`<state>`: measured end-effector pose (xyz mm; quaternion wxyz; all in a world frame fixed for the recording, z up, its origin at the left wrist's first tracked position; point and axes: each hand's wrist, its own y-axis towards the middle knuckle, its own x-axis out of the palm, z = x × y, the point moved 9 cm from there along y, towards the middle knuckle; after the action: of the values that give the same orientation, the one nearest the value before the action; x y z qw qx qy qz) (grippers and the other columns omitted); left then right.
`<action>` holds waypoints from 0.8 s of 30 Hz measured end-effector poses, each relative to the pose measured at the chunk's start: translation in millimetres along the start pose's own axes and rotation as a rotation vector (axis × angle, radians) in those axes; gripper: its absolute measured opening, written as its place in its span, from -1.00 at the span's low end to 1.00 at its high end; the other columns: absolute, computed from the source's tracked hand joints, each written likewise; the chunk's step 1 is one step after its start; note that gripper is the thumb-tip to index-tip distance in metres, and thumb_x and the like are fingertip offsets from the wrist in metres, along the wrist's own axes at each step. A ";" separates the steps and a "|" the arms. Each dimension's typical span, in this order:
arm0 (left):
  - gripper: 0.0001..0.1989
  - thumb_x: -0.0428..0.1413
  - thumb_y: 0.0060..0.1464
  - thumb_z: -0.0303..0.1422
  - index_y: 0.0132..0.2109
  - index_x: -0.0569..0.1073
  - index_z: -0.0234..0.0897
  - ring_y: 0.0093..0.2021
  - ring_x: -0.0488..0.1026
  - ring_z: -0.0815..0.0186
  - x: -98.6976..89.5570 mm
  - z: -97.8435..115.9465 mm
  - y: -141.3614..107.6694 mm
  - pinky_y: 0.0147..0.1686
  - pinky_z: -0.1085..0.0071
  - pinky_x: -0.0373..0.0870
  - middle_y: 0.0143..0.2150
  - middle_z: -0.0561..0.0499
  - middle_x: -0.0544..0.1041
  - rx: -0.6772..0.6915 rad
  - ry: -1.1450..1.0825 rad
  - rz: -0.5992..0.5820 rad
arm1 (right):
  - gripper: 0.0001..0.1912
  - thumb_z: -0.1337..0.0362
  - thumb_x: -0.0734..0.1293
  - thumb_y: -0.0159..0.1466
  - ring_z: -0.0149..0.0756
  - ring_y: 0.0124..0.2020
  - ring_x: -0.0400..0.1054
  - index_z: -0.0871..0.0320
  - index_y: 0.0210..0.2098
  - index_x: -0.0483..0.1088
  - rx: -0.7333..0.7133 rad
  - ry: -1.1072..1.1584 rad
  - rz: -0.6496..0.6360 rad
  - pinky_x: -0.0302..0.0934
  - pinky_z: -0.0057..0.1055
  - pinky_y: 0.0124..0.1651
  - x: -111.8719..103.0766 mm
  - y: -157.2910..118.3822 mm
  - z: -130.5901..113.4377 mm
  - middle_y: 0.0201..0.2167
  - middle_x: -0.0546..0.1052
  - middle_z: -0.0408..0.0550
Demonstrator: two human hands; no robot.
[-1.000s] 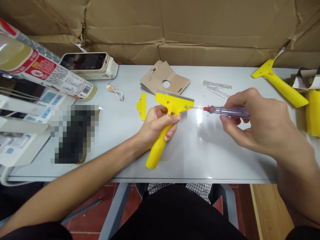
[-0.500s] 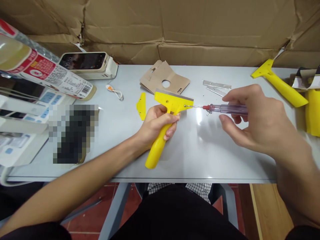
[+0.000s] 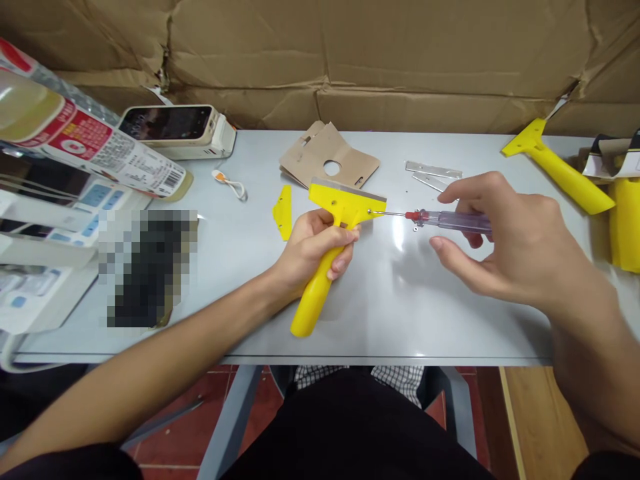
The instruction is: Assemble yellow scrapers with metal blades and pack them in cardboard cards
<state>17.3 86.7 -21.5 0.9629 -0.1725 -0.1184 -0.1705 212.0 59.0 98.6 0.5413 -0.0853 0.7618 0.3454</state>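
My left hand (image 3: 320, 250) is wrapped round a yellow scraper (image 3: 314, 300), just below its head, with the blade edge pointing away from me. My right hand (image 3: 515, 247) holds a screwdriver (image 3: 450, 220) with a clear purple handle, its thumb and index finger spread off the handle. The screwdriver's tip meets a screw (image 3: 369, 211) at the right side of the scraper head. Left of the head lies a small flat yellow plate (image 3: 284, 213). Two thin metal blades (image 3: 434, 169) rest beyond my right hand.
Folded brown cardboard (image 3: 353, 157) lies behind the scraper. Another yellow scraper (image 3: 565, 167) is at the back right. On the left are a bottle (image 3: 125, 153), a phone (image 3: 167, 123) on a white block, a short cable (image 3: 233, 185) and a pixelated dark object (image 3: 150, 267). A cardboard wall (image 3: 350, 53) stands behind.
My right thumb and index finger have shifted slightly left along the screwdriver, with the thumb farther off the handle. The scraper and my left hand stay almost still.
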 end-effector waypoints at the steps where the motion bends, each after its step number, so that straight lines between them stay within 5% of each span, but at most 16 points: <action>1: -0.84 0.29 0.05 -0.35 -0.32 0.45 -0.28 -0.78 0.14 0.49 0.1 0.2 0.1 -0.75 0.52 0.11 -0.72 0.17 0.33 0.002 -0.005 -0.003 | -0.68 0.19 0.37 0.35 -0.16 -0.41 0.52 0.06 0.09 0.40 0.001 0.019 -0.019 0.24 -0.26 -0.38 1.5 -0.8 -0.4 -0.28 0.65 -0.10; 5: -0.84 0.29 0.05 -0.34 -0.31 0.46 -0.28 -0.77 0.16 0.49 -0.8 -0.1 0.7 -0.75 0.53 0.12 -0.71 0.17 0.34 0.000 -0.011 -0.004 | -0.77 0.31 0.38 0.34 -0.17 -0.37 0.55 0.00 -0.01 0.38 -0.001 0.036 -0.030 0.32 -0.26 -0.33 1.2 -2.2 -1.1 -0.16 0.67 -0.10; 10: -0.84 0.29 0.04 -0.33 -0.32 0.46 -0.27 -0.77 0.16 0.49 -1.6 -0.3 0.6 -0.74 0.52 0.12 -0.71 0.17 0.34 0.003 -0.001 0.006 | -0.96 0.23 0.38 0.46 -0.23 -0.40 0.53 0.02 -0.10 0.45 -0.059 -0.019 0.008 0.30 -0.30 -0.33 -2.1 0.1 -3.8 -0.31 0.66 -0.15; 16: -0.83 0.30 0.03 -0.33 -0.33 0.45 -0.27 -0.77 0.16 0.48 0.1 0.6 -0.9 -0.76 0.51 0.11 -0.71 0.17 0.33 0.002 0.017 0.008 | -0.79 0.19 0.28 0.55 -0.32 -0.58 0.36 0.08 -0.19 0.50 -0.074 -0.055 0.045 0.09 -0.31 -0.46 -0.7 2.0 -4.5 -0.53 0.52 -0.21; 20: -0.85 0.28 0.06 -0.34 -0.31 0.46 -0.28 -0.78 0.15 0.48 1.2 0.9 -0.8 -0.75 0.52 0.11 -0.72 0.16 0.34 0.005 0.001 -0.005 | -0.77 0.17 0.33 0.37 -0.26 -0.60 0.33 0.09 -0.02 0.42 -0.006 -0.018 0.012 0.12 -0.28 -0.48 0.9 0.2 -3.5 -0.49 0.51 -0.21; 24: -0.85 0.28 0.06 -0.35 -0.31 0.46 -0.28 -0.77 0.15 0.48 0.0 0.0 0.0 -0.75 0.52 0.12 -0.72 0.16 0.34 0.001 -0.006 -0.006 | -0.77 0.28 0.36 0.28 -0.20 -0.52 0.44 0.04 -0.06 0.39 0.024 -0.003 -0.033 0.19 -0.26 -0.43 0.3 -2.5 -2.9 -0.43 0.57 -0.16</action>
<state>17.3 86.7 -21.5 0.9621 -0.1722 -0.1220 -0.1727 210.9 55.4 97.7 0.5490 -0.0911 0.7637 0.3273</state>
